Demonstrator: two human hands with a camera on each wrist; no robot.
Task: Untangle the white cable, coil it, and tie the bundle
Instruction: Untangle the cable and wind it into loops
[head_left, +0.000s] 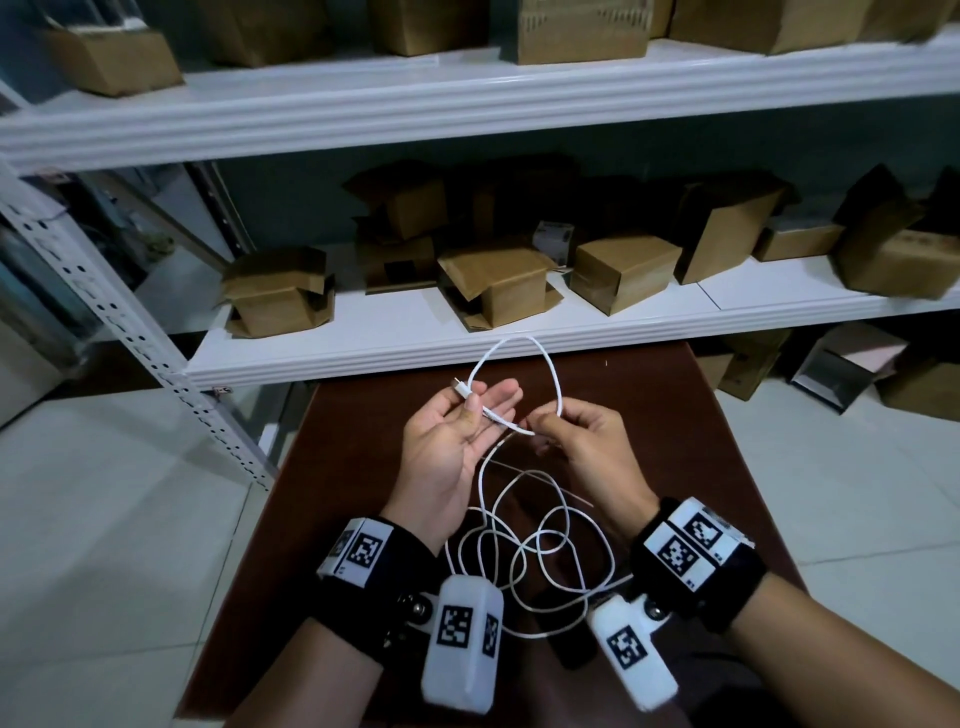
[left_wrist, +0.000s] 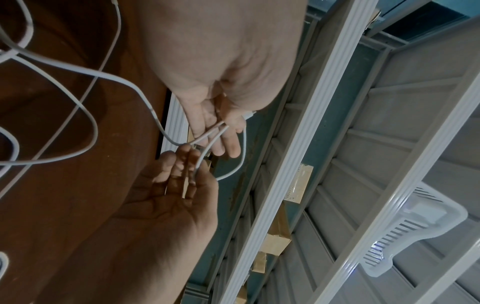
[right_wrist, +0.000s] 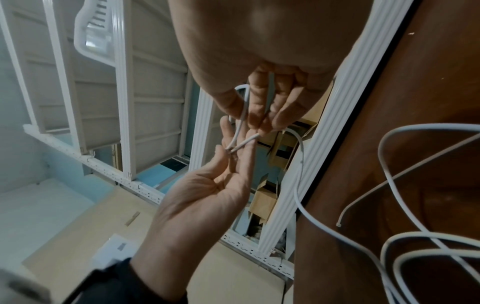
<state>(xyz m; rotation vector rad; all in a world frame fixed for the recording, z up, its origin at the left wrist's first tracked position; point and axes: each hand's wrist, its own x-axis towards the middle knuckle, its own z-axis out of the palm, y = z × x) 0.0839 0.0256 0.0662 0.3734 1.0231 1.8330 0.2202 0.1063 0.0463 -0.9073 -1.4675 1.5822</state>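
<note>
The white cable (head_left: 559, 387) rises in one loop between my hands above the brown table (head_left: 675, 415). My left hand (head_left: 478, 410) lies palm up, its thumb pinning the cable just behind the connector (head_left: 457, 384) against the fingers. My right hand (head_left: 545, 421) pinches the loop's other side with thumb and forefinger. The rest of the cable lies in tangled loops (head_left: 498, 525) on the table between my wrists. The left wrist view shows the left hand (left_wrist: 221, 127) and right hand (left_wrist: 187, 164) meeting on the cable (left_wrist: 241, 152). In the right wrist view the right hand (right_wrist: 259, 115) holds two strands beside the left hand (right_wrist: 233, 156).
A thin tie (head_left: 566, 493) lies on the table under the loops. White metal shelving (head_left: 467, 338) with several cardboard boxes (head_left: 623, 270) stands right behind the table's far edge. More boxes (head_left: 852, 374) sit on the tiled floor at the right.
</note>
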